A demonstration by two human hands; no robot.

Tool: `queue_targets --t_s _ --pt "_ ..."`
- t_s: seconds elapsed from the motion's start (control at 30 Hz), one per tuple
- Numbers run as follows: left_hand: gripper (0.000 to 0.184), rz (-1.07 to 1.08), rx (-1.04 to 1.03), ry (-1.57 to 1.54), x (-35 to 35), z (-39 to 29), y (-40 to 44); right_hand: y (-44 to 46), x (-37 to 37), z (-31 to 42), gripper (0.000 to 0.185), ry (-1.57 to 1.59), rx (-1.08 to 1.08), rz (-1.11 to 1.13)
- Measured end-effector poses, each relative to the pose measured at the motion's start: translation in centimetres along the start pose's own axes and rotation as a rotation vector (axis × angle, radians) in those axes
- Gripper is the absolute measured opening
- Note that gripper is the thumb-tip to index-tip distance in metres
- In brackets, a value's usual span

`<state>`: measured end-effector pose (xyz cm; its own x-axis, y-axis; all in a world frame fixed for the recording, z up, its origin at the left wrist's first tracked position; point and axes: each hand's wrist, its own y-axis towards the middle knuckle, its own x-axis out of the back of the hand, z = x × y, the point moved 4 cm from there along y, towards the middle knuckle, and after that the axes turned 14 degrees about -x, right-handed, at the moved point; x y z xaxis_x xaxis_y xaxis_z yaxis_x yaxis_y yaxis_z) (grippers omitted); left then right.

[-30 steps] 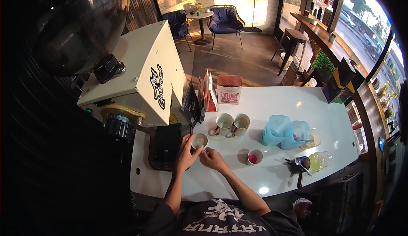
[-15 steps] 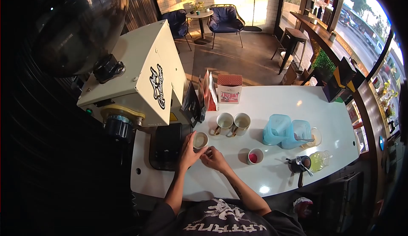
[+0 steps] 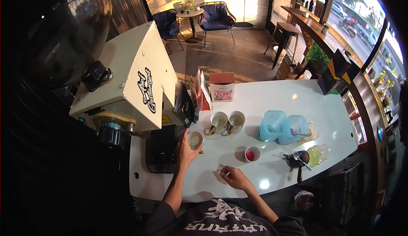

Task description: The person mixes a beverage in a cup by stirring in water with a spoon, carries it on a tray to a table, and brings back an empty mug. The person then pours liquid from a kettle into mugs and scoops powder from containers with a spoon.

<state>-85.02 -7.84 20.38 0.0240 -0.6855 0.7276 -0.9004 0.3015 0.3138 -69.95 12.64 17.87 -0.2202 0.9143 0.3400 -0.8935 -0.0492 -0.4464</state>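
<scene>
My left hand (image 3: 185,151) is closed around a light-coloured mug (image 3: 196,139) on the counter, beside the grinder's black base (image 3: 162,146). The mug's handle points towards my body. Apart from it, my right hand (image 3: 234,178) hovers over the counter's near side, its fingers loosely bent with a gap between them and nothing visible in them. Two more mugs, a left one (image 3: 219,121) and a right one (image 3: 236,121), stand side by side just beyond. A small white cup (image 3: 252,154) with something pink-red inside is ahead of my right hand.
A large cream grinder (image 3: 127,78) rises on the left. Bags (image 3: 204,92) and a red-and-white box (image 3: 222,87) stand at the back. To the right are blue containers (image 3: 273,127), a dark handled vessel (image 3: 298,159) with a spoon, and a jar of yellow-green liquid (image 3: 316,154) on the white counter (image 3: 272,95).
My right hand has let go of the mug and drawn back to the right and towards me. My left hand stays on the mug. The whole view has shifted slightly.
</scene>
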Motion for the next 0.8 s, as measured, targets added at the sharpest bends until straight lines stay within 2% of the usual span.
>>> queue_targets --t_s 0.17,0.23,0.43,0.5,0.63,0.7,0.8 --pt "0.092 -0.01 -0.019 -0.018 -0.1 0.3 0.5 -3.0 3.5 -2.7 0.027 -0.065 -0.068 -0.14" --pt "0.091 -0.029 -0.025 -0.048 -0.1 0.5 0.7 -3.9 4.8 -3.5 0.027 -0.042 -0.109 -0.263" --pt "0.089 -0.072 -0.018 -0.111 -0.4 0.7 1.1 -4.1 6.0 -3.8 0.035 0.072 -0.118 -0.405" --pt "0.089 -0.08 -0.029 -0.106 -0.3 0.7 1.1 -3.8 5.9 -3.9 0.034 0.023 -0.08 -0.536" --pt "0.083 -0.109 -0.078 -0.143 -0.5 1.2 1.0 -3.7 6.0 -3.6 0.038 -0.096 -0.161 -0.601" --pt "0.08 -0.106 -0.083 -0.181 -0.3 1.3 0.6 -4.4 6.3 -2.9 0.044 -0.087 -0.16 -0.75" --pt "0.071 -0.138 -0.134 -0.16 0.7 -1.2 0.4 -4.5 6.5 -2.7 0.058 -0.136 -0.217 -0.794"
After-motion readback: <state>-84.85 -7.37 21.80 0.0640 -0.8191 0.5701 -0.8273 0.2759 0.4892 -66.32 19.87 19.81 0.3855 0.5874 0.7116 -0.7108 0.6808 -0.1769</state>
